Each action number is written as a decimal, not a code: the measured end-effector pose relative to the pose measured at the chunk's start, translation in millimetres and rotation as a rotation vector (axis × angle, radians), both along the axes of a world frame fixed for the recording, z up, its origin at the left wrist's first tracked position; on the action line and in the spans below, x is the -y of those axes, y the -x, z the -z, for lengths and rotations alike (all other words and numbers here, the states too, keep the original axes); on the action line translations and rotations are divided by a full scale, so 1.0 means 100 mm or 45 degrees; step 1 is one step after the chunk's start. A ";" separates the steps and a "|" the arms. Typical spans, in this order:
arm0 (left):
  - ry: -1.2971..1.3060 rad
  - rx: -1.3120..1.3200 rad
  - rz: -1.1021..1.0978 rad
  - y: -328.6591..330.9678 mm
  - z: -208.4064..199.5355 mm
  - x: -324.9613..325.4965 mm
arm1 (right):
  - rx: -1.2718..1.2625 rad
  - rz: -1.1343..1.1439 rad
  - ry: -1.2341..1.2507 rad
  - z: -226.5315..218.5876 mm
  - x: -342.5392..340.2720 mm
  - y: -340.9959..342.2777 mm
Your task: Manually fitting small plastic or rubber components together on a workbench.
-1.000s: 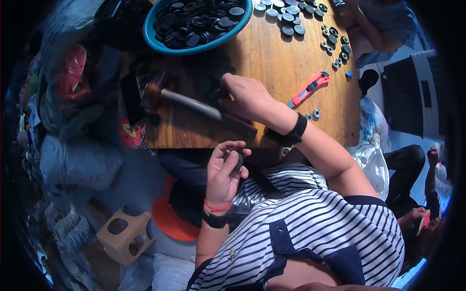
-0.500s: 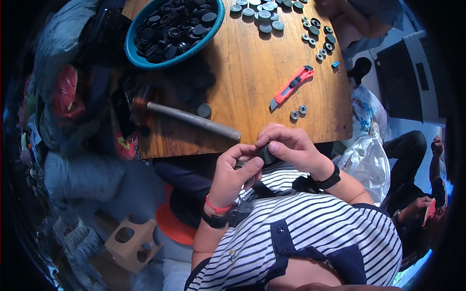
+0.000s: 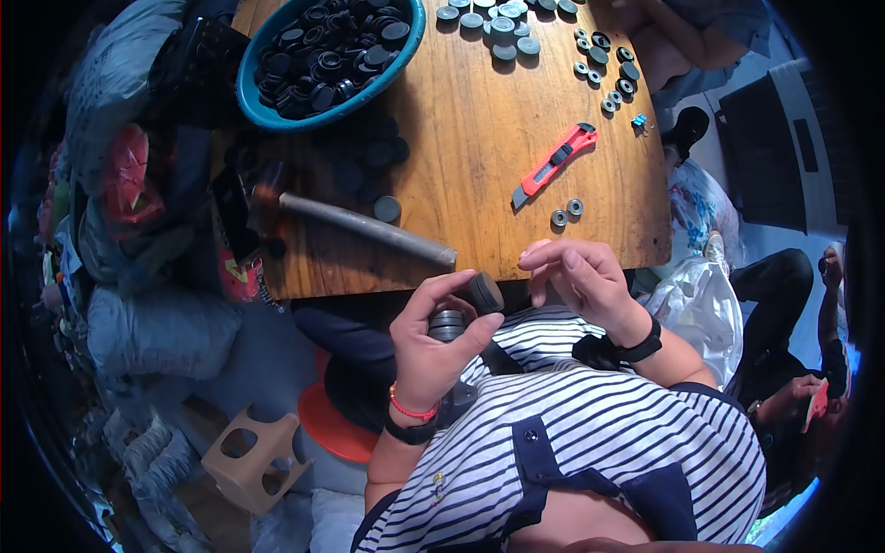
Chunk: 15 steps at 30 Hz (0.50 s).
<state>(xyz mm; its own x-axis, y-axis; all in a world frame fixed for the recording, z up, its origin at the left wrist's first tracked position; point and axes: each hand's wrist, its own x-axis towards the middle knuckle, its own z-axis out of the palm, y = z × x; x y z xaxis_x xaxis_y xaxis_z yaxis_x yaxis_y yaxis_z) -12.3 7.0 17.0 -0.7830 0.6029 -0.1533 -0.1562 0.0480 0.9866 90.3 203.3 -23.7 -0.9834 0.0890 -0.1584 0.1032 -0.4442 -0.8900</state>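
My left hand is closed, with a dark round cap pinched between thumb and fingertips. Lower in the same hand sits a small stack of grey metal rings, partly covered by the fingers. To its right, my right hand is held apart from the cap, fingers loosely bent and spread, nothing visible in them. Beyond the hands lie two small bearings and a red utility knife with its blade out. A hammer rests on the wooden table to the left, beside one loose round disc.
A teal basin full of black caps stands at the far left of the table. Several grey discs and bearings lie along the far side. Another person's arm is at the far right. A beige stool stands lower left.
My right hand has let go of the dark cap and drawn away to the right. The left hand has turned and shifted left with the cap, uncovering the ring stack.
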 end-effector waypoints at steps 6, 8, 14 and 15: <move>0.027 0.052 0.035 0.00 -0.02 0.01 | -0.156 0.067 -0.232 -0.19 0.12 0.16; 0.052 0.107 0.129 0.02 -0.01 0.03 | -0.333 -0.029 -0.451 -0.24 0.08 0.21; -0.142 0.453 0.321 0.09 0.10 0.13 | -0.451 -0.194 -0.671 -0.32 0.10 0.32; -0.151 0.450 0.320 0.08 0.13 0.12 | -0.400 -0.157 -0.654 -0.31 0.10 0.32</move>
